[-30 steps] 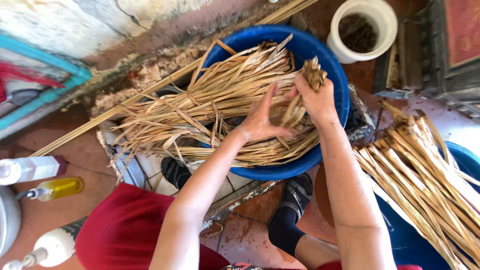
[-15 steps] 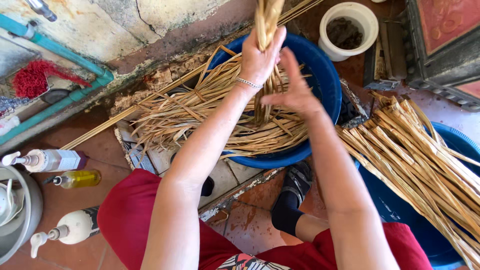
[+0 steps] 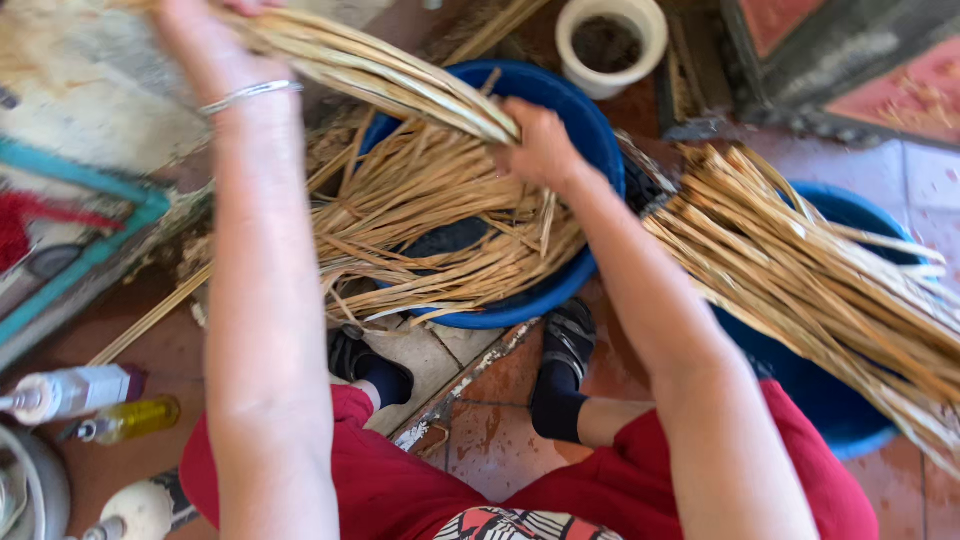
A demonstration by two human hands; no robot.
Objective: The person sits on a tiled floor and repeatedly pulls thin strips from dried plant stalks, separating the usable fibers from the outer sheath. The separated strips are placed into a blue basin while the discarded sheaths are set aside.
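Tiled floor (image 3: 500, 450), reddish and wet-looking, with a worn painted wall along the far edge. Blue basin (image 3: 590, 140) sits on it ahead of the person's knees, loose dry straw strips (image 3: 440, 235) heaped inside and spilling over its left rim.

Diff vs half a second ago: left hand (image 3: 215, 40) was over the basin's far rim holding a bunch upright; now it's swung up and left, near the top left of view, bracelet at the wrist. The bunch (image 3: 390, 75) now runs slantwise from that hand down-right to the right hand (image 3: 540, 150). Right hand was flat and open above the heap; now it's at the bunch's lower end, over the middle of the basin.

Grip state: left hand is mostly cut off by the top edge; strips come out from under it, so it's closed on the bunch. Right hand shows its back only; fingers are curled under the strip ends and touching them, but can't tell whether it's closed on them.

Bunch is lifted clear of the heap, spanning both hands.

Second blue tub (image 3: 850, 400) at right, a long sheaf of straw (image 3: 800, 290) lying across it. White pot (image 3: 610, 40) beyond the basin. Bottles (image 3: 90, 405) at the floor's near left.
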